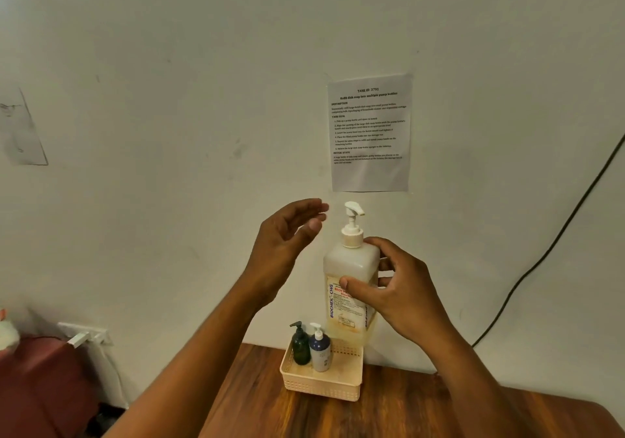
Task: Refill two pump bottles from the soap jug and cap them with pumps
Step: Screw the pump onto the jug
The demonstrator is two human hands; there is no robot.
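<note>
Two-handed work: my right hand [399, 289] pinches the heavy, slick soap jug [351, 282] mid-body above the basket [321, 387], left hand [287, 241] spread.

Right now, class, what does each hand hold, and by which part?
Right hand grips the large translucent soap jug around its body; left hand holds nothing.

The right hand [399, 289] grips the soap jug [351, 278], thumb across its label. The left hand [287, 238] hovers open, fingertips [319, 207] just beside the jug's pump [353, 218].
</note>
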